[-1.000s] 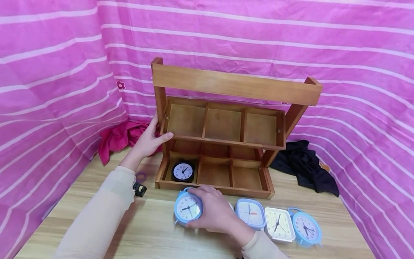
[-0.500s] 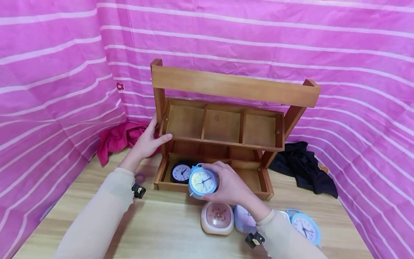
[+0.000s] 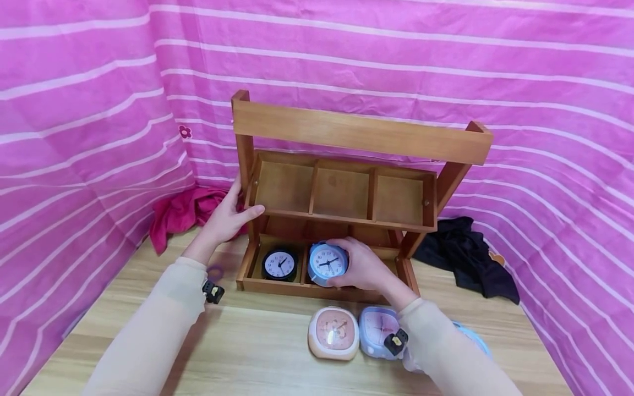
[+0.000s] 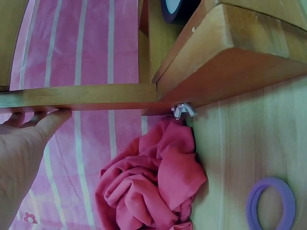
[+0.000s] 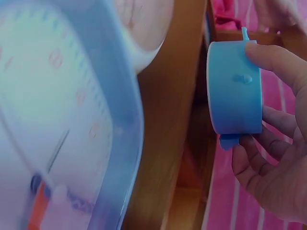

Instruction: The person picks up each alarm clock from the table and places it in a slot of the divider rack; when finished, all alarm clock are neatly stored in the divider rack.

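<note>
My right hand (image 3: 364,267) grips a round light-blue alarm clock (image 3: 327,264) by its side and edges, in the middle section of the wooden shelf's lower tray. Thumb and fingers span the clock's body (image 5: 235,91) in the right wrist view. To its left, a round black alarm clock (image 3: 279,265) stands in the left section. My left hand (image 3: 225,217) rests on the left upright of the wooden shelf (image 3: 356,127), its thumb at the upper tray's corner. In the left wrist view its extended fingers touch the upright (image 4: 110,97).
A peach clock (image 3: 333,334) and a squarish blue clock (image 3: 376,324) stand before the shelf. Another blue clock (image 3: 473,336) is mostly behind my right sleeve. Red cloth (image 4: 153,182) and a purple ring (image 4: 288,203) lie left, black cloth (image 3: 465,256) right.
My right hand has lifted the light-blue alarm clock off the table, carrying it back and right into the lower tray's middle section. The peach clock has come into sight. My left hand stays put.
</note>
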The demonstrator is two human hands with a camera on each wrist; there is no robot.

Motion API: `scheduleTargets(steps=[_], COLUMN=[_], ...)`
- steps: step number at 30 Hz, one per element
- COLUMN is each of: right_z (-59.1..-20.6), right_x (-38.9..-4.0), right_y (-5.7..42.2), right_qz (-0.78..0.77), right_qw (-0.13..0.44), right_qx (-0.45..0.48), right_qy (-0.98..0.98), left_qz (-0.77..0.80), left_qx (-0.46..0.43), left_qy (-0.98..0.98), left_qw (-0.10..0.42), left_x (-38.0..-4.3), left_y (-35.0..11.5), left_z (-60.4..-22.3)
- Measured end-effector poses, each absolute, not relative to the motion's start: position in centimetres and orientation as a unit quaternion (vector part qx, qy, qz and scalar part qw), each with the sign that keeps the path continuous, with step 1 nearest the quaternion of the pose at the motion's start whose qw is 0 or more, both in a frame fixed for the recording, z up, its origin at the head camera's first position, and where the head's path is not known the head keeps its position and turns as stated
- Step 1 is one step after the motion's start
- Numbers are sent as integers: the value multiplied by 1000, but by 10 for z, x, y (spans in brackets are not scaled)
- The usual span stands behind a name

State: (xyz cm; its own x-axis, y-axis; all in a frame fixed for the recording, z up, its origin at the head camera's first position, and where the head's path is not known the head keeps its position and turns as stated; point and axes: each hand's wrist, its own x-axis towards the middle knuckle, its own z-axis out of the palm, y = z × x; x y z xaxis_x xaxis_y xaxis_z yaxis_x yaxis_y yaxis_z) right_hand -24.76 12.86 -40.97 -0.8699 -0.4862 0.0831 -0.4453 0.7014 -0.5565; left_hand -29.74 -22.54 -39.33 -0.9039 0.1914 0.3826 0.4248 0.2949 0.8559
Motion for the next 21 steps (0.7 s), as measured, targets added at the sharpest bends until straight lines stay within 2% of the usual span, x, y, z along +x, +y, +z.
scheduleTargets(steps=[7,21], right_z=[-417,-425], right_x=[-259,-272], right_y=[134,132], right_qz=[-301,-259], right_qw=[76,91], right_qx=[-239,-252], right_qy=[920,928], left_qz=[-570,-579], left_qx=[-201,-215], left_qy=[-790,-779], left_qw=[103,111], left_x=[-300,-305], left_y=[-223,-224], left_z=[-396,-398])
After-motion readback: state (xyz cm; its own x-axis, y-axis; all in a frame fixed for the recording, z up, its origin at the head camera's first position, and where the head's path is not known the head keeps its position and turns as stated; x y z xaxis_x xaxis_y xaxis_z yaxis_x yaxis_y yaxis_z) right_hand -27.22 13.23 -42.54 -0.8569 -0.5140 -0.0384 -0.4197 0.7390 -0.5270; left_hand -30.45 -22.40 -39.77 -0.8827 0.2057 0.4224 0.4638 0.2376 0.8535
